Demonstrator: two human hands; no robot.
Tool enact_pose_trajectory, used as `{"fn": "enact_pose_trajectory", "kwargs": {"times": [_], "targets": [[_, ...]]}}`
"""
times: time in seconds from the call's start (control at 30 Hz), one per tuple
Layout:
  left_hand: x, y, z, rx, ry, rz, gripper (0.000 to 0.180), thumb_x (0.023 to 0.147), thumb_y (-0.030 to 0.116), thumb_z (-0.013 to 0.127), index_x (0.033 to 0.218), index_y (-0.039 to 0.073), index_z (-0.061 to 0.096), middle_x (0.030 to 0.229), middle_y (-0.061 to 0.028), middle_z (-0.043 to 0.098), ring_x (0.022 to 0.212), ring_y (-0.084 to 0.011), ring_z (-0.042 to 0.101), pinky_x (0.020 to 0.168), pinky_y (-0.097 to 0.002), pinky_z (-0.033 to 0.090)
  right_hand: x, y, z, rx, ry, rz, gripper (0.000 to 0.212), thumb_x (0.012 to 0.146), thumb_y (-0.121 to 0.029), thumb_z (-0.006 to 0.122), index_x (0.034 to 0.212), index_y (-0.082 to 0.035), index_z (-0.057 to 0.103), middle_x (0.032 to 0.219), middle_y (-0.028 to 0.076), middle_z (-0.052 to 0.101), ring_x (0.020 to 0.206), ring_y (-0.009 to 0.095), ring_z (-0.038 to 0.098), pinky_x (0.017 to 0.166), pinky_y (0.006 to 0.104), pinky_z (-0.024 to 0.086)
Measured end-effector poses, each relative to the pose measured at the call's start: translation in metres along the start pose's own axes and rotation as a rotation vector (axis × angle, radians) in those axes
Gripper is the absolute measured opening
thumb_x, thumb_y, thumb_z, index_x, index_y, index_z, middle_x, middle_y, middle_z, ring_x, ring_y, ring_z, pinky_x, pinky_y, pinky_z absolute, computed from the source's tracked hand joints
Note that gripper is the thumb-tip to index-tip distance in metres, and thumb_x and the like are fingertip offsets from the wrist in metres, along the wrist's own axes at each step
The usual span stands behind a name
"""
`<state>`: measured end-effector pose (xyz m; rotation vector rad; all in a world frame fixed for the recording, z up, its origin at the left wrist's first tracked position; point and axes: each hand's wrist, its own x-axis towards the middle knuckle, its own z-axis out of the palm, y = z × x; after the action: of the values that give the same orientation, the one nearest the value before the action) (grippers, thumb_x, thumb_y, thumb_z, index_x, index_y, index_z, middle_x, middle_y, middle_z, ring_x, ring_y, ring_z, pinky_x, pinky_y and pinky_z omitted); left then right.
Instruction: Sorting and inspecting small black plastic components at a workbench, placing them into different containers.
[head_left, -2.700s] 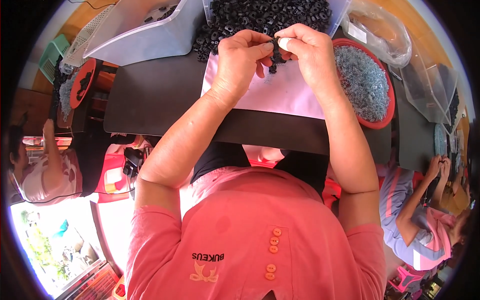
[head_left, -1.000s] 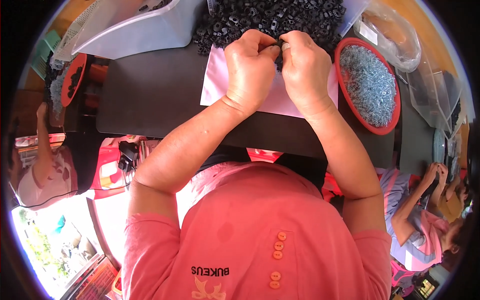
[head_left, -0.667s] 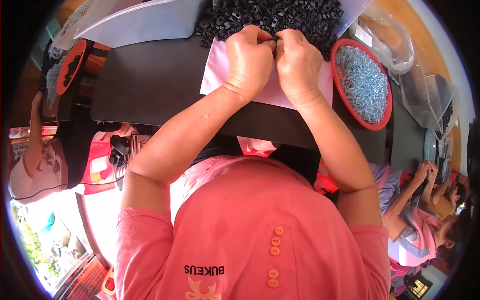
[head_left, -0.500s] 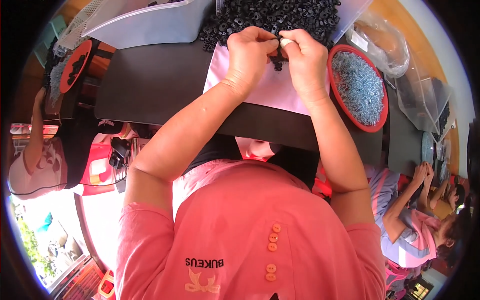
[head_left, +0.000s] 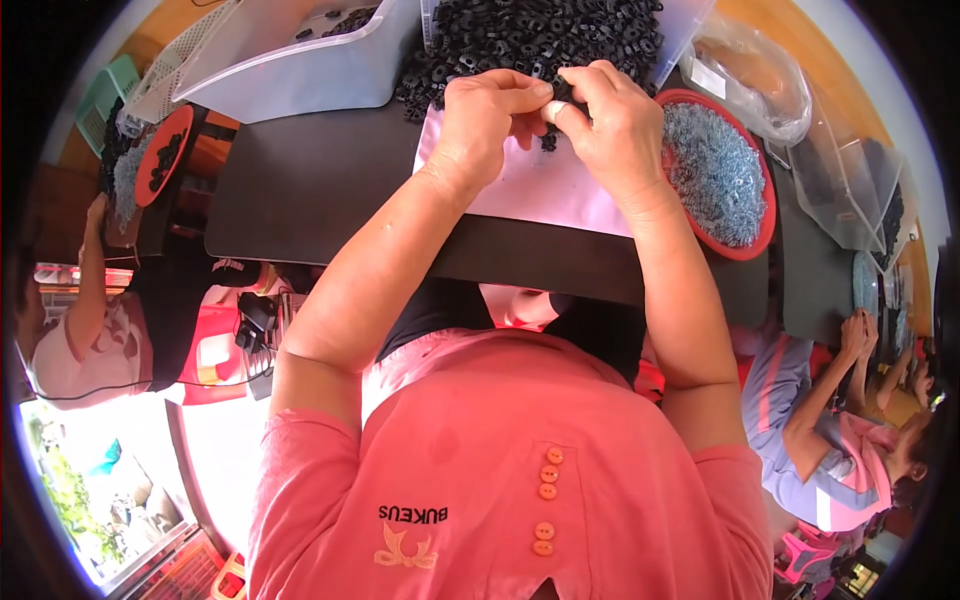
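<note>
My left hand (head_left: 482, 118) is closed in a pinch above the pink sheet (head_left: 560, 202), thumb and forefinger reaching toward the other hand. What these fingers hold, if anything, is hidden. Beside it, my right hand (head_left: 618, 128) pinches a small black plastic part (head_left: 563, 92); its thumb wears a whitish cover. The two sets of fingertips nearly meet. Another small black piece (head_left: 548, 143) shows just below them. Right behind the hands lies a large heap of black plastic parts (head_left: 540, 40), spilling from a clear bin onto the dark table (head_left: 290, 185).
A red basin (head_left: 768, 215) of small bluish, shiny pieces stands to the right of my right hand. A translucent bin (head_left: 300, 85) stands at the back left. Clear plastic bags (head_left: 765, 90) lie at the back right. Other people sit at tables on both sides.
The whole view has shifted slightly. My left hand has turned a little, and its lower fingers now show curled beneath. Both hands stay close together over the sheet.
</note>
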<state>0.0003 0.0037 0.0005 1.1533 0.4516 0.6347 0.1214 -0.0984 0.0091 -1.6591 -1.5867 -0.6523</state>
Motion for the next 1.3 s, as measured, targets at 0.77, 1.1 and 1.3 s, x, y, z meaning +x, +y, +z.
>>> {"fn": "enact_pose_trajectory", "kwargs": {"times": [0.77, 1.1, 1.3], "targets": [[0.002, 0.158, -0.038, 0.994, 0.585, 0.805, 0.013, 0.081, 0.009, 0.068, 0.085, -0.003, 0.068, 0.069, -0.0083, 0.063, 0.057, -0.0127, 0.058, 0.053, -0.0248, 0.046, 0.008, 0.016, -0.044, 0.933, 0.308, 0.679, 0.019, 0.087, -0.001, 0.060, 0.104, 0.002, 0.070, 0.083, 0.006, 0.069, 0.067, 0.010, 0.062, 0.062, 0.0199, 0.046], [0.008, 0.013, -0.003, 1.269, -0.255, 0.776, 0.015, 0.073, 0.003, 0.073, 0.087, 0.002, 0.069, 0.078, -0.0071, 0.058, 0.070, -0.0185, 0.060, 0.065, -0.0300, 0.049, 0.009, 0.013, -0.050, 1.011, 0.304, 0.820, 0.007, 0.083, 0.000, 0.062, 0.088, -0.001, 0.066, 0.069, 0.001, 0.060, 0.058, 0.007, 0.054, 0.053, 0.0203, 0.041], [0.003, -0.005, 0.011, 1.318, -0.271, 0.686, 0.011, 0.075, 0.008, 0.072, 0.085, 0.004, 0.068, 0.077, -0.0066, 0.056, 0.072, -0.0206, 0.061, 0.065, -0.0326, 0.049, 0.007, 0.015, -0.047, 1.042, 0.261, 0.800, 0.008, 0.082, 0.000, 0.064, 0.089, 0.002, 0.065, 0.073, 0.003, 0.062, 0.059, 0.008, 0.054, 0.055, 0.0210, 0.043]]}}
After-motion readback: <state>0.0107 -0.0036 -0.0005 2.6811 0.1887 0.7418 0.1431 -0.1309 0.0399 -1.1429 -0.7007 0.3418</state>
